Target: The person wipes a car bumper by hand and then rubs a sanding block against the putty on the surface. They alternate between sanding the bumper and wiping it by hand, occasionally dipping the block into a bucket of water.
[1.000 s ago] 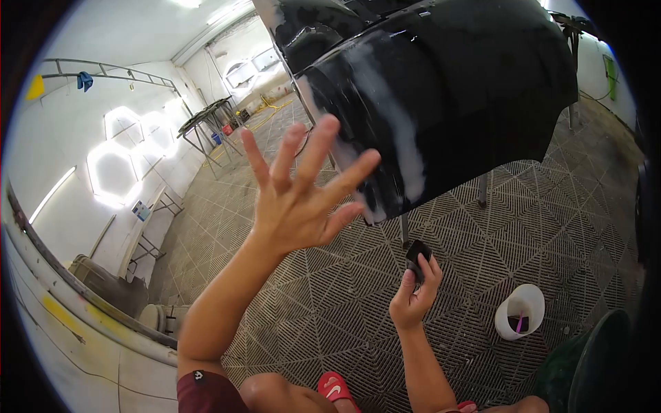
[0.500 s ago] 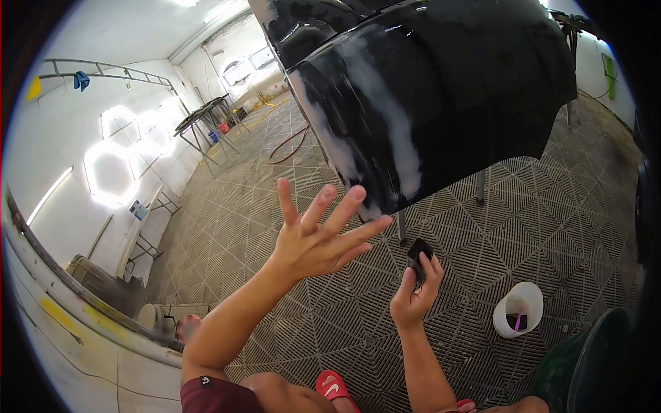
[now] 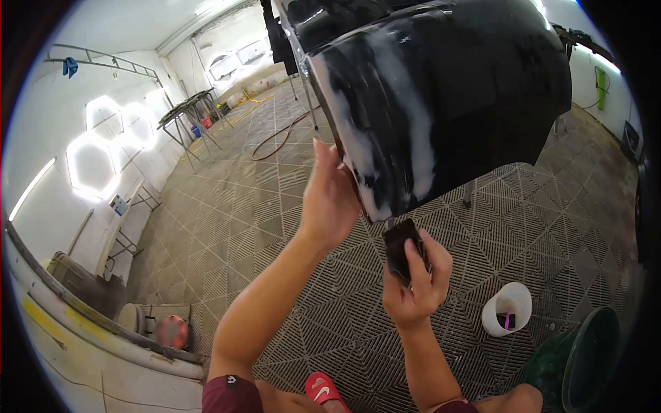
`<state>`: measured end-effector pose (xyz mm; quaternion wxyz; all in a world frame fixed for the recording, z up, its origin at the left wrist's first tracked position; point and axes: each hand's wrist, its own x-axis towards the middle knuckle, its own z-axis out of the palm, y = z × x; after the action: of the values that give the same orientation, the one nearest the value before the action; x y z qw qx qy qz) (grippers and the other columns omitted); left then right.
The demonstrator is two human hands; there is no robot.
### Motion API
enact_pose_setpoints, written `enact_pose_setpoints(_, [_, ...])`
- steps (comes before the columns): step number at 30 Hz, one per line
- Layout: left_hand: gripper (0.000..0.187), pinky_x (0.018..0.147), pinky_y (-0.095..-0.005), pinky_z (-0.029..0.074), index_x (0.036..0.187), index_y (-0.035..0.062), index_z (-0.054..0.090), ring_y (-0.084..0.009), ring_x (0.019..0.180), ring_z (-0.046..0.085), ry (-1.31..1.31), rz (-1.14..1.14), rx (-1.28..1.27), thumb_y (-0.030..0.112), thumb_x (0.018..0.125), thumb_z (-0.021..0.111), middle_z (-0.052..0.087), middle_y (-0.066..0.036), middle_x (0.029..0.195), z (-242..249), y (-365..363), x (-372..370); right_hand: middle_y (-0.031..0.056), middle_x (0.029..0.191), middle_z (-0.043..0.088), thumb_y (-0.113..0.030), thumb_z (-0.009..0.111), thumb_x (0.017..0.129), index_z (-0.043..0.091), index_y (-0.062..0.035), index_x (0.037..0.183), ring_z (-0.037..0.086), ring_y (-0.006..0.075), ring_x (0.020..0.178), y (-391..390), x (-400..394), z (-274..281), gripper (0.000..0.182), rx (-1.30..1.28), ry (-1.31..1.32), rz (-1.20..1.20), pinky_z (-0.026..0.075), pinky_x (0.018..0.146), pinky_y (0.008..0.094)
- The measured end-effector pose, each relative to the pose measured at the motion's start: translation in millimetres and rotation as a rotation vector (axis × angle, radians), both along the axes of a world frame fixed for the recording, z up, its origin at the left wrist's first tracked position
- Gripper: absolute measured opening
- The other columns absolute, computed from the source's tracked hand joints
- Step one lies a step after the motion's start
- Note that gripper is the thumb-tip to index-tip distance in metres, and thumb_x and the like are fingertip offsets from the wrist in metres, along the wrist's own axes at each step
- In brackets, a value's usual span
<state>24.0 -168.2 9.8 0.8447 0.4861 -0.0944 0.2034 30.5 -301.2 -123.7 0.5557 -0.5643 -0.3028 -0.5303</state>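
Observation:
A glossy black car body panel (image 3: 496,89) with hazy grey streaks stands tilted in front of me. Against its lower left edge is my left hand (image 3: 330,206), cupped round the rim with some fingers hidden behind it. Just below the panel's bottom corner, my right hand (image 3: 423,282) grips a black sanding block (image 3: 401,248), thumb and fingers on its sides. A small gap shows between block and panel.
On the grated floor at right stand a white bucket (image 3: 515,303) with a pink-handled item inside and a dark green bin (image 3: 592,365). A hose (image 3: 275,148) lies behind the panel. A rack (image 3: 189,110) and a bench (image 3: 124,220) stand left.
My left hand has gone from spread fingers in front of the panel to its left edge. My right hand has raised the sanding block nearer the bottom corner. The view has shifted slightly.

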Motion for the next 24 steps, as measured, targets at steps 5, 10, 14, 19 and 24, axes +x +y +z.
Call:
enact_pose_setpoints(5, [0.067,0.111,-0.0451,0.051,0.148,0.0010,0.045,-0.0272,0.130,0.060,-0.192,-0.141,0.220,0.054,0.111,0.027,0.058,-0.016,0.144,-15.8,-2.3,-0.3,0.0175,0.128,0.066,-0.006,0.080,0.077,0.076,0.0013,0.115,0.064,0.0310,0.102,9.4,8.9,4.2,0.039,-0.082,-0.039,-0.087,0.056,0.083,0.0377])
enact_pose_setpoints(10, [0.068,0.106,-0.0423,0.055,0.146,-0.0022,0.044,-0.0274,0.121,0.066,-0.254,-0.212,0.006,0.054,0.111,0.029,0.062,-0.018,0.136,-28.8,-8.2,11.3,0.0212,0.130,0.064,0.001,0.079,0.085,0.072,0.0061,0.121,0.063,0.0304,0.104,13.0,11.1,46.7,0.037,-0.112,-0.051,-0.100,0.053,0.085,0.0382])
enact_pose_setpoints(14, [0.069,0.103,-0.0410,0.056,0.143,-0.0040,0.047,-0.0267,0.120,0.067,-0.281,-0.228,-0.040,0.054,0.111,0.032,0.063,-0.018,0.136,-28.4,-12.8,18.4,0.0195,0.131,0.065,-0.004,0.082,0.079,0.075,0.0029,0.118,0.061,0.0282,0.096,16.1,15.1,13.4,0.040,-0.104,-0.077,-0.180,0.051,0.079,0.0351])
enact_pose_setpoints(19, [0.065,0.105,-0.0429,0.054,0.143,-0.0045,0.048,-0.0285,0.121,0.066,-0.269,-0.279,-0.126,0.050,0.111,0.035,0.063,-0.019,0.135,-38.7,-6.6,17.0,0.0201,0.130,0.065,0.000,0.081,0.079,0.074,0.0041,0.119,0.062,0.0307,0.099,22.7,9.2,45.2,0.040,-0.077,-0.030,-0.142,0.053,0.081,0.0355])
enact_pose_setpoints(24, [0.061,0.104,-0.0428,0.055,0.141,-0.0048,0.050,-0.0285,0.120,0.067,-0.252,-0.238,-0.194,0.047,0.112,0.035,0.064,-0.020,0.133,-38.1,-13.2,22.8,0.0220,0.131,0.065,-0.001,0.082,0.079,0.072,0.0050,0.122,0.064,0.0327,0.103,22.9,15.9,37.3,0.045,-0.108,-0.074,-0.198,0.053,0.083,0.0367])
